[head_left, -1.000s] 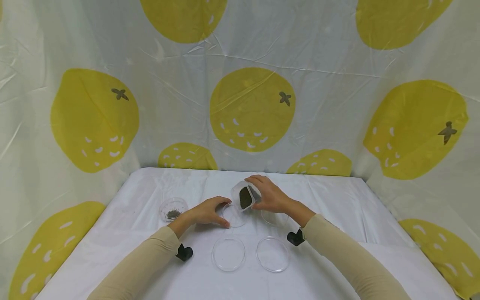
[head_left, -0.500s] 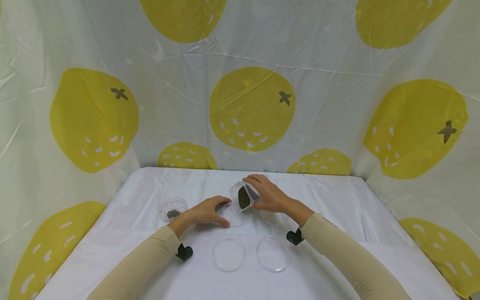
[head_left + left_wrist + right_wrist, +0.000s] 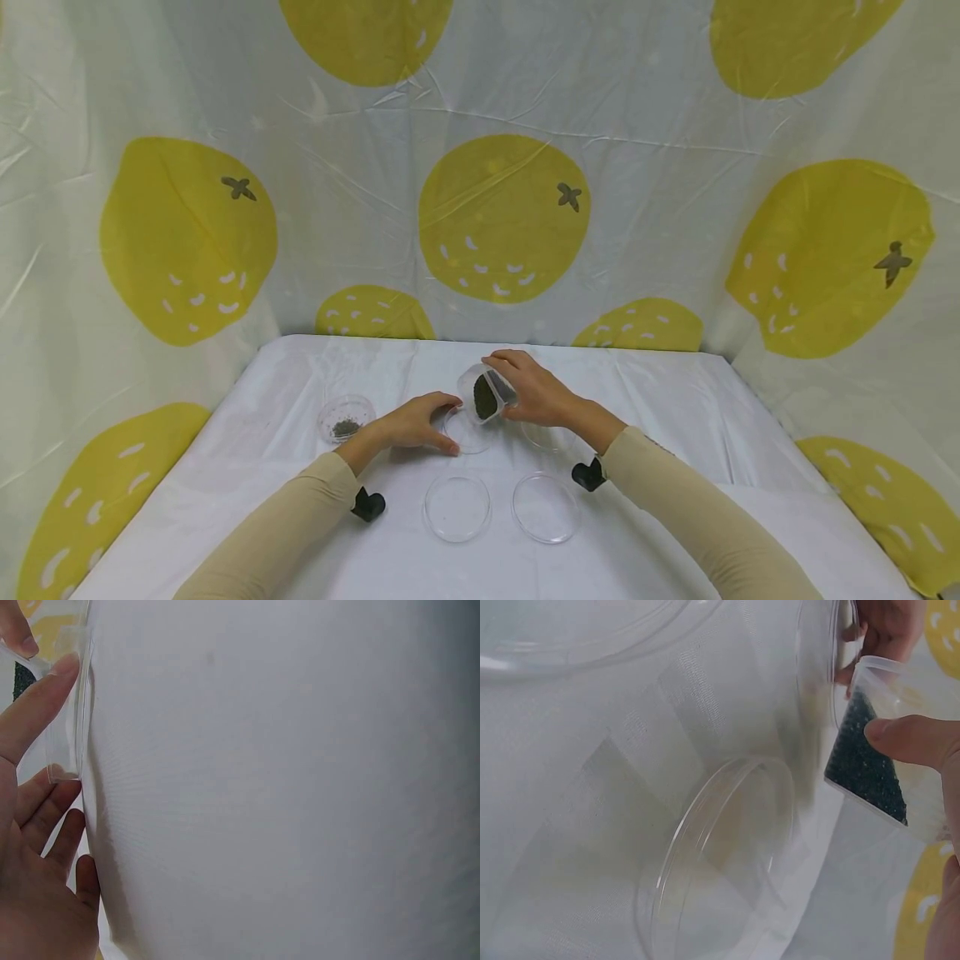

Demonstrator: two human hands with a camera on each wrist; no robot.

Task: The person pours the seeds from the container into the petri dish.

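Observation:
My left hand holds a clear petri dish by its sides, thumb and fingers at the rim; the left wrist view shows the thumb against the dish wall. Just above that dish, my right hand grips a clear plastic container, tilted leftward with its mouth over the dish. Dark green granules lie slanted inside the container, near its lip. Whether any have fallen into the dish is too small to tell.
At left stands another petri dish with some dark granules in it. A further clear dish is partly hidden under my right hand. Two clear round dishes or lids lie nearer me on the white cloth.
The container in my right hand has shifted slightly left and tips a little more. My left hand and the dishes have stayed in place.

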